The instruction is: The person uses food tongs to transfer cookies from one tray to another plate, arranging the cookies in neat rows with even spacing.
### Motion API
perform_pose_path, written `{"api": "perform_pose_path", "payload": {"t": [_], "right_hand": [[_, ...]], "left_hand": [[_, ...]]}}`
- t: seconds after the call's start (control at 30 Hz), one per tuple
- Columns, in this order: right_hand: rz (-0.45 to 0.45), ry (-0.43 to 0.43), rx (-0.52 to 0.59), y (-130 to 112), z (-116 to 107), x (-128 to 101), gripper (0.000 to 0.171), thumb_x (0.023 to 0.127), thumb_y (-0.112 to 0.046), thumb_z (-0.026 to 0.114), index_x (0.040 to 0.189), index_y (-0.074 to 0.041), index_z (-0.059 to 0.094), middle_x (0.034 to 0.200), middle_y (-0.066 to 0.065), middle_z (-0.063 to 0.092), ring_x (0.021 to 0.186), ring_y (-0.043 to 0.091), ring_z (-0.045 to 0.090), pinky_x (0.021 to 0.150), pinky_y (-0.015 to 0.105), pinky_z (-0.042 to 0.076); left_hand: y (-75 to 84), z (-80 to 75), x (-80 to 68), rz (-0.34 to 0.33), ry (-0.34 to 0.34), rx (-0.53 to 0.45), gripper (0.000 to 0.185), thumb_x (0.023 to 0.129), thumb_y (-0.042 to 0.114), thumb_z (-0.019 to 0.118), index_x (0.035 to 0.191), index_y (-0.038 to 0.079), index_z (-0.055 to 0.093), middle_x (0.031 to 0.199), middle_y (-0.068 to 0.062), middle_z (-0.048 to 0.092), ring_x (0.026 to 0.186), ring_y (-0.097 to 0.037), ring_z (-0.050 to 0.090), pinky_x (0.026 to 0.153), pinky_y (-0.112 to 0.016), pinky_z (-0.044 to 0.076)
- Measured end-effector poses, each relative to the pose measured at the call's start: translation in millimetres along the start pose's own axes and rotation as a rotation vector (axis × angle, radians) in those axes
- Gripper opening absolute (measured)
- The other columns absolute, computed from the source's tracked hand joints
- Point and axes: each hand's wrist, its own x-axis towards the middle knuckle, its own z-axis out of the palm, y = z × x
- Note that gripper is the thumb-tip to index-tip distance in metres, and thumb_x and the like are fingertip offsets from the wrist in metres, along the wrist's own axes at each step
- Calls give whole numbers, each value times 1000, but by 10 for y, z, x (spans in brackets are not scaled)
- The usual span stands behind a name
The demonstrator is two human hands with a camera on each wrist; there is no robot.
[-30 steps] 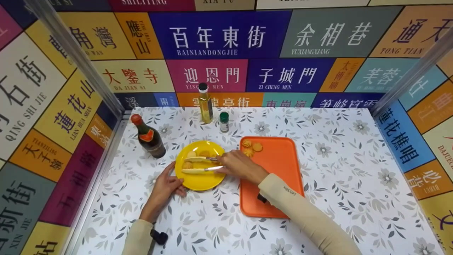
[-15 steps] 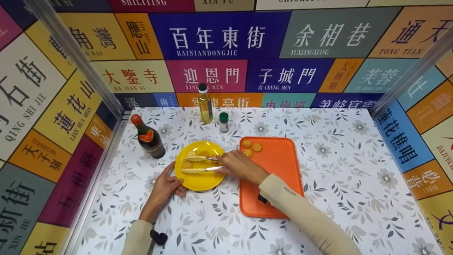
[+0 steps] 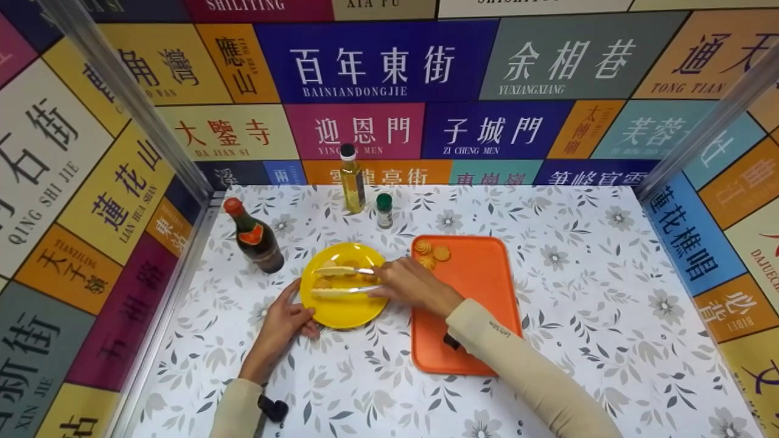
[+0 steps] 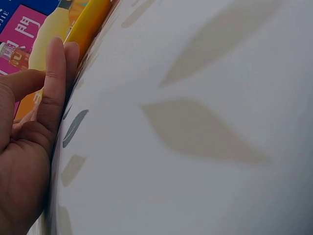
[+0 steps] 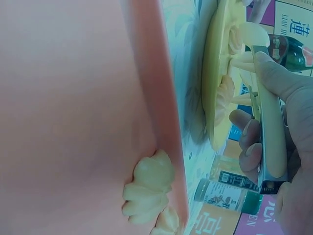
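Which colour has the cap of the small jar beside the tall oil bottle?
Green; the small jar shows it best in the head view.

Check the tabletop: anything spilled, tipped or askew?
Nothing stands out. The dark glass bottle, oil bottle and small green-capped jar stand upright; slices sit inside the round yellow plate and orange rectangular tray.

Glossy yellow plastic plate (image 3: 344, 304), matt orange plastic tray (image 3: 481, 292), metal-armed tongs (image 3: 347, 281).
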Motion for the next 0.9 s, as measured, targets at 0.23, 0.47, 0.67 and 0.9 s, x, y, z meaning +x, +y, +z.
{"api": "perform_pose_path", "payload": {"t": [0.23, 0.47, 0.67, 0.9], "right_hand": [[4, 57, -27, 43, -85, -113, 40, 104, -40, 78, 111, -1, 78, 77, 5, 66, 63, 16, 63, 58, 28, 54], [51, 64, 19, 88, -161, -251, 43, 103, -39, 80, 122, 0, 77, 76, 4, 63, 59, 13, 53, 52, 23, 40], [73, 92, 36, 108, -195, -363, 48, 98, -40, 86, 122, 1, 78, 81, 7, 72, 63, 12, 60, 56, 24, 50], [103, 114, 18, 161, -284, -525, 44, 97, -40, 88, 115, -1, 76, 83, 6, 73, 63, 11, 65, 57, 22, 55]], "left_hand": [[2, 4, 6, 8, -3, -11, 81, 107, 4, 70, 175, 20, 28, 91, -29, 76, 65, -31, 76, 63, -42, 69], [35, 13, -2, -33, 21, 17, 82, 108, 6, 70, 176, 21, 27, 93, -27, 76, 67, -31, 76, 66, -41, 70], [42, 19, -2, -54, 28, 21, 82, 108, 6, 71, 176, 23, 28, 93, -28, 76, 67, -33, 76, 67, -42, 70], [40, 28, -3, -55, 34, 20, 82, 108, 6, 71, 176, 23, 28, 93, -27, 76, 67, -32, 76, 66, -41, 69]]}}
